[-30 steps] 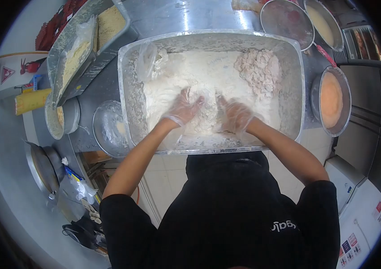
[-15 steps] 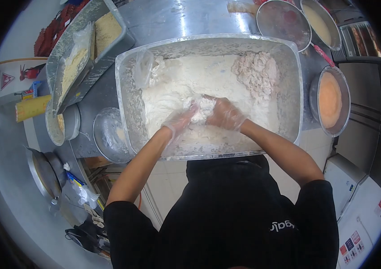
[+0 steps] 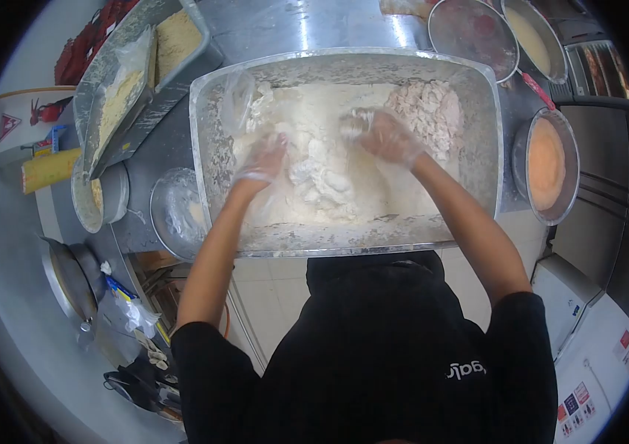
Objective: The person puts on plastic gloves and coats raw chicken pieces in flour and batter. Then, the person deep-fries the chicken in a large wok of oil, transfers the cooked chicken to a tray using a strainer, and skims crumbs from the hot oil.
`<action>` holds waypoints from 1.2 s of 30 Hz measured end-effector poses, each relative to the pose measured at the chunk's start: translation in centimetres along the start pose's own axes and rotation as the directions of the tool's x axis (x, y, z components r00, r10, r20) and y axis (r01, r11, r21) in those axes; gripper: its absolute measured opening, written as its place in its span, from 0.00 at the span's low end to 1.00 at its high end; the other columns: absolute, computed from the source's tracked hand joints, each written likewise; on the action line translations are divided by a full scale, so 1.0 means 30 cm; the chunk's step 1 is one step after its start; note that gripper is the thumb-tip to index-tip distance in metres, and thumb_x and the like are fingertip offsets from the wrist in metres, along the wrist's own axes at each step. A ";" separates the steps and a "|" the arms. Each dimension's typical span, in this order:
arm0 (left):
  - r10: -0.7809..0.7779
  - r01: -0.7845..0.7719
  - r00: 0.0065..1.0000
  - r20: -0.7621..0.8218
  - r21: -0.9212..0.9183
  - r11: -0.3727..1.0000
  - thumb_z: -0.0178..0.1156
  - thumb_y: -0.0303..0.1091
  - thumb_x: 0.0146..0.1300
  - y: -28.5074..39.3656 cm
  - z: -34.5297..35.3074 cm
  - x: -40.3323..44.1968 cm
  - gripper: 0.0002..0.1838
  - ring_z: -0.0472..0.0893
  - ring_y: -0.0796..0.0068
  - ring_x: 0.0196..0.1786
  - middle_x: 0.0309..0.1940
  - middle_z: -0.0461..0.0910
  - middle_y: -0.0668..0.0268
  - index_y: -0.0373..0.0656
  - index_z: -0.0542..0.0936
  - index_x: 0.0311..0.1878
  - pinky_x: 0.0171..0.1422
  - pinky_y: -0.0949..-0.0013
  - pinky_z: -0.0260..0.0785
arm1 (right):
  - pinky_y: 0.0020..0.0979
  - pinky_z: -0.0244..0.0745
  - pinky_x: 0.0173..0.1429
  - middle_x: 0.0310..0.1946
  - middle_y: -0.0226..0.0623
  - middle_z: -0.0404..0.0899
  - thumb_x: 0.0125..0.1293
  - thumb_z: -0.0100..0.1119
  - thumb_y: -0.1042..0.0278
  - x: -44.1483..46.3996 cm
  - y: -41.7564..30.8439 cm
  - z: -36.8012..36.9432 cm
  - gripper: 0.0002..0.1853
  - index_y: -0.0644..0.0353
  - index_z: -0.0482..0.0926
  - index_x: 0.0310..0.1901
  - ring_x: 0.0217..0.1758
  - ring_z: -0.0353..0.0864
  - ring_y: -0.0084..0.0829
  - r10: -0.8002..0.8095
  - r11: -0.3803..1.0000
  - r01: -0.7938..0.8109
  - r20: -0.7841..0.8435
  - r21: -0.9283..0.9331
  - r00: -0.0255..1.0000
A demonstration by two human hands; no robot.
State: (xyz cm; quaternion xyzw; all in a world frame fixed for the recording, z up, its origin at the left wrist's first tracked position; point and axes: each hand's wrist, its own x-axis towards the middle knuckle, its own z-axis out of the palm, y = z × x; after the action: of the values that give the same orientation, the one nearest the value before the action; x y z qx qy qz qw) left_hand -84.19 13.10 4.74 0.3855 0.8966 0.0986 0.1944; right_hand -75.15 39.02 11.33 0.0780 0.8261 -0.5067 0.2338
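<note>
A large metal tub (image 3: 344, 250) holds white flour (image 3: 314, 100). Heaped in its middle are flour-coated pieces (image 3: 322, 183), their kind hidden by the coating. My left hand (image 3: 262, 157), in a clear plastic glove, hovers just left of this heap with nothing visible in it and its fingers extended. To the heap's upper right is my right hand (image 3: 387, 138), also gloved; its fingers reach leftward, blurred by motion, and I see nothing held. Pale pinkish pieces (image 3: 433, 111), resembling raw meat, lie in the tub's far right corner, close to my right hand. A clear plastic bag (image 3: 237, 103) sits in the far left corner.
Left of the tub stand a grey bin (image 3: 207, 55) of yellowish crumbs and a metal bowl (image 3: 170, 238) with plastic inside. On the right are a bowl of orange powder (image 3: 545, 166), a round sieve (image 3: 473, 41) with a red handle, and a pan of pale liquid (image 3: 527, 44).
My hands were together around a flour-coated clump; they have moved apart, left hand to the left, right hand up and right. The coated pieces now lie on the flour.
</note>
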 end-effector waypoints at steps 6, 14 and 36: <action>0.079 -0.014 0.942 0.325 -0.199 0.980 0.37 0.39 0.68 0.267 -0.111 0.051 0.22 0.71 0.48 0.57 0.54 0.71 0.45 0.36 0.68 0.57 0.64 0.59 0.59 | 0.37 0.76 0.45 0.42 0.47 0.78 0.66 0.43 0.53 0.080 0.068 0.254 0.21 0.62 0.76 0.47 0.40 0.79 0.37 -0.116 0.892 0.015 -0.198 -0.452 0.973; -0.004 0.089 0.860 0.510 -0.142 0.986 0.46 0.60 0.62 0.122 -0.092 -0.042 0.42 0.62 0.49 0.66 0.64 0.60 0.46 0.33 0.53 0.67 0.68 0.66 0.55 | 0.39 0.74 0.44 0.36 0.51 0.79 0.61 0.49 0.46 -0.177 0.230 0.079 0.33 0.67 0.66 0.58 0.38 0.79 0.44 -0.248 0.938 0.265 0.100 -0.222 0.963; -0.320 0.424 0.901 0.294 -0.757 0.497 0.43 0.62 0.63 0.301 -0.086 -0.012 0.40 0.70 0.57 0.60 0.57 0.69 0.45 0.31 0.64 0.62 0.62 0.66 0.59 | 0.30 0.73 0.50 0.42 0.45 0.79 0.45 0.68 0.61 -0.077 -0.034 0.212 0.41 0.67 0.62 0.60 0.43 0.78 0.32 -0.042 0.944 0.099 -0.183 0.315 0.982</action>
State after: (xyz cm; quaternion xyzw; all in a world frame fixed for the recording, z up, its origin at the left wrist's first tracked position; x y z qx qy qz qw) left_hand -79.16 18.92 10.14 0.0572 0.8014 0.4272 0.4148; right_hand -71.55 33.22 10.83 0.1294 0.7515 -0.6345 0.1264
